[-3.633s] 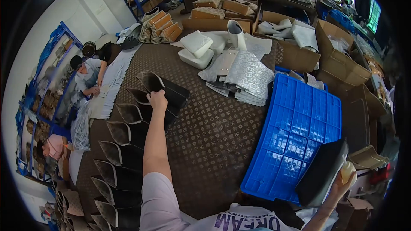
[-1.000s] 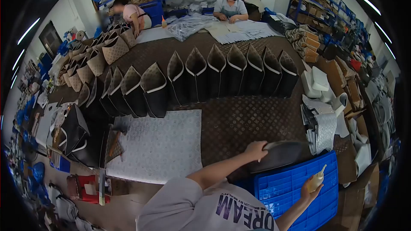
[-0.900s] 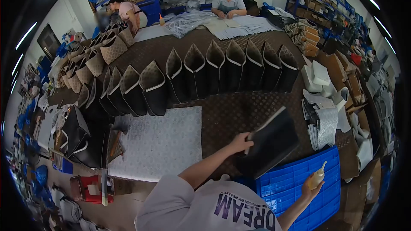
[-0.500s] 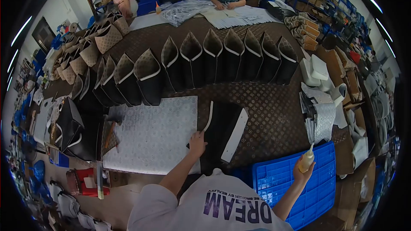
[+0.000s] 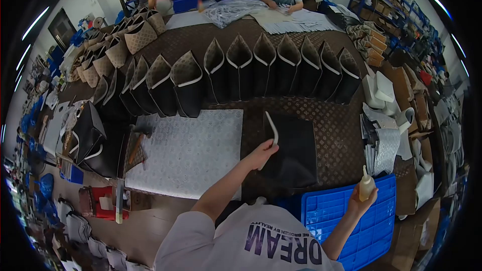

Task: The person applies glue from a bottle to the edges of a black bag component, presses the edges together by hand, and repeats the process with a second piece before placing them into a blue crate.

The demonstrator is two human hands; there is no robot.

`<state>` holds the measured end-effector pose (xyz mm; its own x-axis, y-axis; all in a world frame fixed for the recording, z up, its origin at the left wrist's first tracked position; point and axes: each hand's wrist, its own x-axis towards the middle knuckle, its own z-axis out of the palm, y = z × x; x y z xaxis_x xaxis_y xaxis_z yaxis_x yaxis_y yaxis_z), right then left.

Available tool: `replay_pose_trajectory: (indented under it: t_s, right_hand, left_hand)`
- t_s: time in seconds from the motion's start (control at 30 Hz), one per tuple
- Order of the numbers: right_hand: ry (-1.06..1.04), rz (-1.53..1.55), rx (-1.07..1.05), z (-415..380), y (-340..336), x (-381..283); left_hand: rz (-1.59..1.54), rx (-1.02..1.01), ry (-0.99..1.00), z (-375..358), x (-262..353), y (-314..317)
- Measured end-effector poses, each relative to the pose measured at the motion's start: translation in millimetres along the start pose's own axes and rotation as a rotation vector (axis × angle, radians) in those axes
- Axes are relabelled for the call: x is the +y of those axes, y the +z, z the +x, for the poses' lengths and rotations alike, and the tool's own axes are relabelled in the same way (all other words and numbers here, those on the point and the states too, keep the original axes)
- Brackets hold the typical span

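Observation:
A black leather bag piece (image 5: pixel 293 150) lies on the patterned table, its white edge (image 5: pixel 272 128) on the left side. My left hand (image 5: pixel 262 154) grips the piece at the lower end of that white edge, fingers closed on it. Wrapped in my right hand (image 5: pixel 360 201) is a squeeze bottle (image 5: pixel 366 185) with a narrow nozzle pointing up and pale yellowish contents. This hand is above a blue plastic crate (image 5: pixel 371 221) at the table's front. To the left of the black piece lies a silvery patterned sheet (image 5: pixel 188 150).
Black open-topped bags (image 5: pixel 238 75) stand in a curved row behind the work area. Beige patterned bags (image 5: pixel 138 37) crowd the back left. A stack of silvery pieces (image 5: pixel 386 143) borders the right, beside cardboard boxes (image 5: pixel 416 165). Two people are across the table.
The black piece now lies broader and flatter, and the white strip along its right side no longer shows. My left hand has shifted right and up. The bottle stays in my right hand.

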<state>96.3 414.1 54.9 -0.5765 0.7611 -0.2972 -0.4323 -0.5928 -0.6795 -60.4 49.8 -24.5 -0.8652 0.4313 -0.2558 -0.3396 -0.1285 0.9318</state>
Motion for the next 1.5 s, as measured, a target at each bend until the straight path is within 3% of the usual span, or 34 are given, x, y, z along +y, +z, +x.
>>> replay_pose_trajectory:
  t_s: [0.1, 0.17, 0.23, 0.3, 0.43, 0.6, 0.73, 0.87, 0.93, 0.97, 1.07, 1.1, 1.2, 1.3, 1.4, 1.5]
  right_hand:
    - [-0.118, -0.042, -0.066, -9.6, 30.4, 4.1]
    - [-0.159, -0.024, -0.162, -7.1, 43.1, 10.5]
    - [-0.166, 0.044, -0.213, -20.8, 75.8, 23.1]
    - [-0.113, 0.059, -0.248, -22.6, 99.6, 42.1]
    - [-0.069, 0.142, -0.338, -37.6, 158.1, 85.6]
    - [0.021, 0.061, -0.421, -60.0, 199.3, 111.2]
    - [-0.017, -0.139, -0.504, -59.1, 211.4, 89.8]
    - [-0.403, -0.364, -0.650, -15.4, 204.5, 65.6]
    - [-0.237, -0.207, -0.754, -4.1, 204.9, 50.5]
    - [-0.099, -0.173, -0.802, -5.0, 206.5, 38.7]
    - [-0.757, -0.793, -0.755, 7.6, 214.6, 44.4]
    - [-0.795, -0.838, -0.729, -1.1, 219.2, 47.3]
    - [-0.335, -0.571, -0.693, 8.1, 213.4, 71.3]
    - [-0.446, -0.635, -0.672, 7.2, 214.2, 97.2]
    - [-0.453, -0.639, -0.650, 19.9, 209.7, 124.1]
    - [-0.536, -0.705, -0.632, 24.8, 208.5, 136.4]
  left_hand:
    - [-0.207, 0.024, 0.139, 6.5, 19.6, 2.3]
    - [-0.441, 0.127, 0.015, -10.1, 38.9, -4.4]
    - [-0.830, -0.008, -0.080, -26.4, 36.0, -13.4]
    - [-1.090, -0.013, 0.040, -45.7, 39.2, 4.0]
    - [-1.167, -0.097, 0.040, -55.1, 36.9, 11.4]
    - [-1.206, -0.010, 0.097, -69.9, 63.7, 30.5]
    - [-1.103, 0.090, 0.064, -54.2, 69.1, -1.8]
    - [-1.065, 0.036, 0.099, -53.4, 91.4, -7.7]
    - [-1.079, -0.044, 0.164, -55.2, 95.4, 8.1]
    - [-1.106, -0.083, 0.102, -51.3, 85.4, 11.2]
    - [-0.871, 0.061, -0.074, -51.2, 49.2, 25.6]
    - [-0.828, 0.063, -0.085, -55.0, 37.2, 28.7]
    - [-0.898, 0.056, -0.201, -68.6, 1.0, 33.9]
    - [-0.591, 0.073, -0.191, -83.8, 7.5, 43.9]
    - [0.032, 0.044, -0.075, -83.0, -32.7, 30.6]
    - [0.235, 0.000, -0.136, -93.4, 16.5, 41.8]
